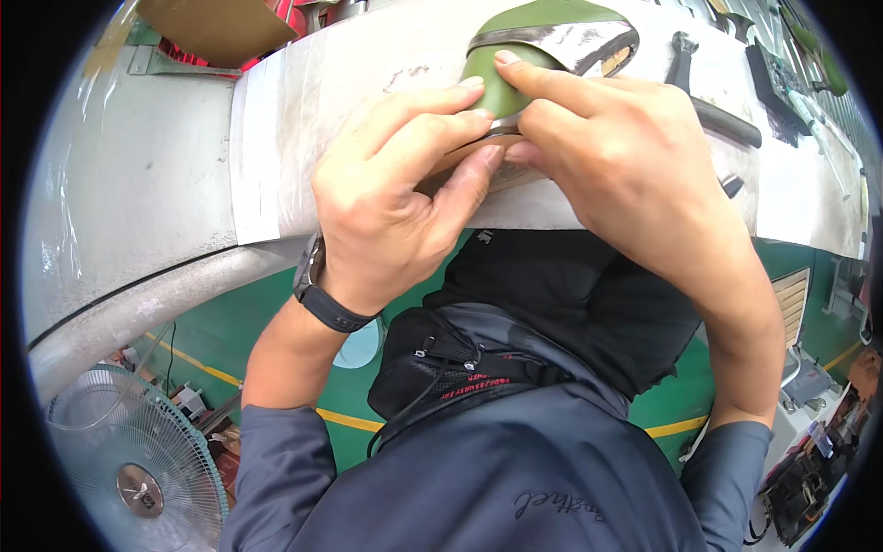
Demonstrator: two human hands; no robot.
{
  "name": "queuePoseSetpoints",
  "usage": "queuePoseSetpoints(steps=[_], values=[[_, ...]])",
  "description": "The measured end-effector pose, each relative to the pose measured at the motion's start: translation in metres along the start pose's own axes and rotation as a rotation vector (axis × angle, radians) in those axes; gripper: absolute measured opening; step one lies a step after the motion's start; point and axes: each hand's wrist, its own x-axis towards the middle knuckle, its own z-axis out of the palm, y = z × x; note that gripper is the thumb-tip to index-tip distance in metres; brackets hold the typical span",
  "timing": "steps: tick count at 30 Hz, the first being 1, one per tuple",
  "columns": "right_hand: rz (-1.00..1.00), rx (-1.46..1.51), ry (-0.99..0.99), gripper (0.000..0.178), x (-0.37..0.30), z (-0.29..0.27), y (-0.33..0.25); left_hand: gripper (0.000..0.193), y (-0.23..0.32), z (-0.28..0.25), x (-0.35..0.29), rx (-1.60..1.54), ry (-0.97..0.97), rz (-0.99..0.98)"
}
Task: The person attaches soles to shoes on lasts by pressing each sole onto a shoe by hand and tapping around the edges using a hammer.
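workshop, green floor (276, 299) with yellow lines (349, 420), pale work surface (156, 175) running across the far side. white covering (322, 120) lies on the middle part of it, marked in places.

green shoe-shaped piece (538, 53) is over the covering, near middle, between both hands. dark and white band runs across its far part, small tan patch at the right end. brown strip (471, 150) shows at its near edge, partly hidden by the fingers.

left hand (386, 193): fingers grasping the piece, fingertips on the green side from the left, thumb at the brown near edge. right hand (635, 152): also grasping, index finger laid on the green face, thumb tucked at the near edge just beside the left thumb. can't tell if the two thumbs touch.

black watch (333, 308) on the left wrist.

right of the piece: hammer (727, 121) on the surface, partly behind the right hand, dark handle pointing near-right. black block (777, 92) further right, more tools beyond it at the far right. small dark item (732, 186) near the right forearm, kind unclear.

far left: brown curved sheet (216, 28), red things behind it. near left, below the surface: fan (138, 460) with a round cage.
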Motion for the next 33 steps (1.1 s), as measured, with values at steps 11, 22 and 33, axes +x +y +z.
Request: queuePoseSetpoints(steps=[11, 22, 33], values=[[0.169, -0.426, -0.152, 0.031, -0.033, -0.057, 0.018, 0.053, -0.058, 0.068, 0.148, 0.018, -0.320, 0.297], [0.347, 0.429, 0.224, 0.077, -0.005, -0.042, -0.015, 0.039, -0.061, 0.035, 0.090, -0.687, -0.169, 0.043], [0.008, -0.026, 0.374, 0.045, 0.020, -0.012, -0.039, 0.099, -0.058, 0.019, 0.068, -0.716, -0.081, -0.023]])
